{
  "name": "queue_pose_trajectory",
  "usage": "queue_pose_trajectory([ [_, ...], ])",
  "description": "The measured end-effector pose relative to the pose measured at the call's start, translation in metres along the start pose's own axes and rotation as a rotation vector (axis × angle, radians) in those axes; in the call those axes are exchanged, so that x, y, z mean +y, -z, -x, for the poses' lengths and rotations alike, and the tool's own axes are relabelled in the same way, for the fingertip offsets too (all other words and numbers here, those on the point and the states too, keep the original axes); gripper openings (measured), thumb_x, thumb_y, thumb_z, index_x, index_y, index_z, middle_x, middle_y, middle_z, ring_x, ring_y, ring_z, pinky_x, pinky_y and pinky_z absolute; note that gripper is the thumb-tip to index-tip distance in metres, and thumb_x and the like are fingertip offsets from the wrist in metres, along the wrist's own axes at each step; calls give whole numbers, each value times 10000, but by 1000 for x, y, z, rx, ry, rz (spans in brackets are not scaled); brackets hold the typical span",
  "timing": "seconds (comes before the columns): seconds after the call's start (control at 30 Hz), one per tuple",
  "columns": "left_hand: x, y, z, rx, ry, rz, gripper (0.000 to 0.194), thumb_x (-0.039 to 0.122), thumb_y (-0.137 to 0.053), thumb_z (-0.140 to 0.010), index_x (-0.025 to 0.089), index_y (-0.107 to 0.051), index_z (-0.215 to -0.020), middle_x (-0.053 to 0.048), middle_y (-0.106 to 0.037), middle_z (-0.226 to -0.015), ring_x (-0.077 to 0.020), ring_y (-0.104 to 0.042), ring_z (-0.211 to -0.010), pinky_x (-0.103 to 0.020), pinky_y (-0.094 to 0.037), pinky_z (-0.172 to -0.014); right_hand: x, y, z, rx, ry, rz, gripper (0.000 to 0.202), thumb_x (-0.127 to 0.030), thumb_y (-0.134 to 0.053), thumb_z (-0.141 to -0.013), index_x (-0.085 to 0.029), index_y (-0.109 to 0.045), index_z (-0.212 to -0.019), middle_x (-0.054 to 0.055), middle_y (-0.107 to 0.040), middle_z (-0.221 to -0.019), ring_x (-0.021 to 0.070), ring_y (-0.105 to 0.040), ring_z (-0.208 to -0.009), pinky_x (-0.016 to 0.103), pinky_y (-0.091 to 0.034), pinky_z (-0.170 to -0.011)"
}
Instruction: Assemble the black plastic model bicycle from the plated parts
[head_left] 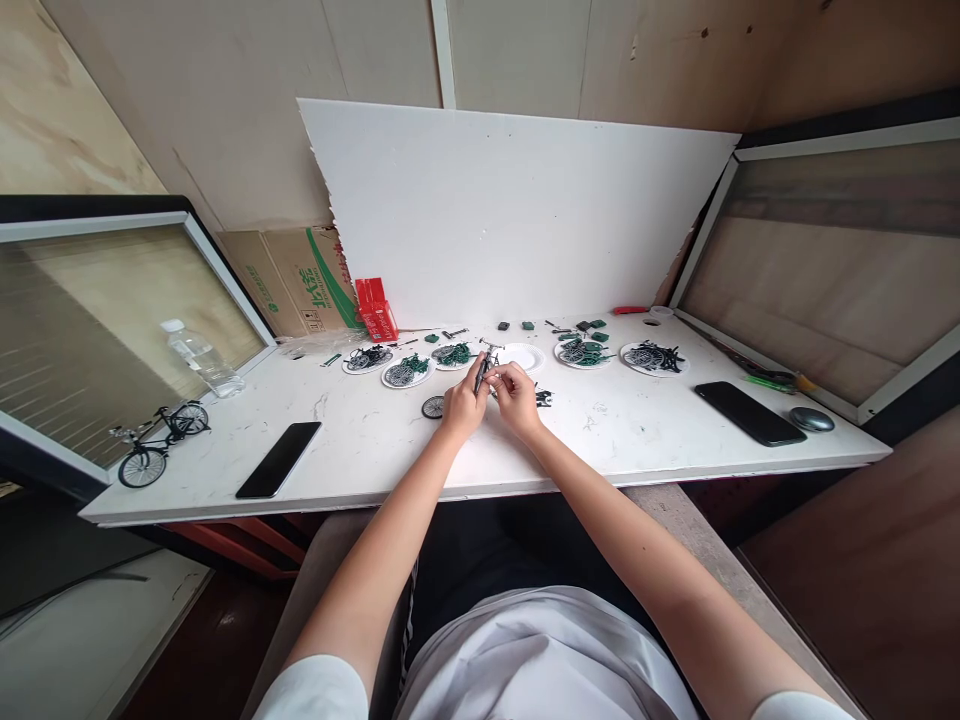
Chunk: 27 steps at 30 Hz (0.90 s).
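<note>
Both my hands meet above the middle of the white table [592, 440]. My left hand [464, 404] is closed around a small dark part [482, 372]. The fingers of my right hand [516, 396] are pinched together beside that part; what they grip is too small to make out. A small spoked wheel [433, 407] lies just left of my left hand. Small black pieces [544, 398] lie right of my right hand. Behind the hands is a white plate [523, 356]. Other plates, such as the one at the right [654, 359], hold black, grey and green parts.
An assembled model bicycle [161, 440] and a clear bottle [201, 360] stand at the left. One phone [279, 460] lies front left, another [750, 413] at the right beside a round silver object [811, 419]. A red box [376, 312] stands at the back.
</note>
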<state>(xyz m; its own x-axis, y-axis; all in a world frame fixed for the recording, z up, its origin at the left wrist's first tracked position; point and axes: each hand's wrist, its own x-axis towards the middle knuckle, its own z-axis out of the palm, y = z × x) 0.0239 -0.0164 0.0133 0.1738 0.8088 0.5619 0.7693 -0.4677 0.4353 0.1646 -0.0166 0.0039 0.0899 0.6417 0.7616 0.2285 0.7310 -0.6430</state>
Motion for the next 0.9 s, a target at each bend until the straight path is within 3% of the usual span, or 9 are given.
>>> queue_pose_trajectory([
  [0.4, -2, -1, -1, -5, 24, -33, 582, 422, -449, -1088, 257, -395, -1644, -136, -766, -1262, -299, -758, -1048, -377, -547, -919, 0, 0, 0, -31, -10, 32, 282, -410, -520, -1048, -194, -695, -1005, 62, -621, -885, 173, -487, -712, 301, -448, -684],
  [0.77, -9, -5, -2, 23, 34, -6, 578, 377, -402, -1096, 292, -340, -1664, -111, -719, -1378, -286, -742, -1120, -366, -549, -938, -5, -1, 2, -75, 30, 84, 317, -451, -519, -1055, -200, -709, -1084, 77, -709, -974, 174, -531, -715, 313, -442, -698],
  [0.9, -8, -4, -2, 25, 44, -11, 567, 380, -406, -1094, 305, -359, -1654, -111, -725, -1367, -285, -738, -1141, -370, -547, -953, -3, -1, 3, -85, 8, 106, 347, -468, -508, -1053, -190, -713, -1086, 51, -665, -832, 164, -498, -659, 297, -420, -665],
])
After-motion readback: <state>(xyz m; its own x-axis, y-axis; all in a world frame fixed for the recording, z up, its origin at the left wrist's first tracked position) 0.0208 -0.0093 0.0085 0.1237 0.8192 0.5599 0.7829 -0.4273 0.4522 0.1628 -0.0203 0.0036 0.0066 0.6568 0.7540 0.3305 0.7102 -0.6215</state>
